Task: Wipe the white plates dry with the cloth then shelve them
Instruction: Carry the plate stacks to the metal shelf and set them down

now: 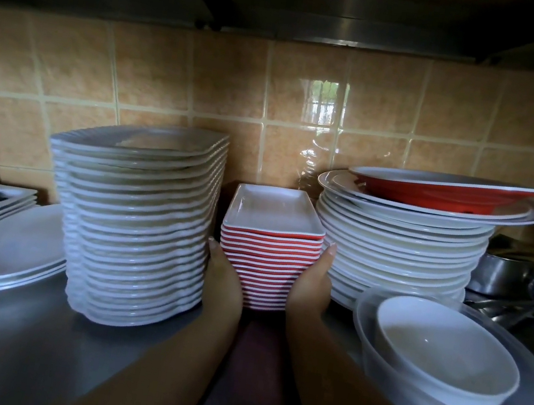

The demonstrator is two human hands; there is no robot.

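A stack of small rectangular dishes (267, 258), red outside and white inside, stands on the steel shelf between two tall piles. My left hand (223, 275) lies against its left side and my right hand (313, 278) against its right side, fingers straight along the stack. A tall pile of white wavy-edged plates (137, 224) rises at the left. A pile of round white plates (400, 253) stands at the right. No cloth shows.
A red shallow bowl (450, 193) tops the right pile. A white bowl inside a clear plastic container (444, 353) sits at the front right. Flat white square plates (12, 251) lie at the left. Steel pots and utensils (517, 278) crowd the far right. A tiled wall (274, 99) is behind.
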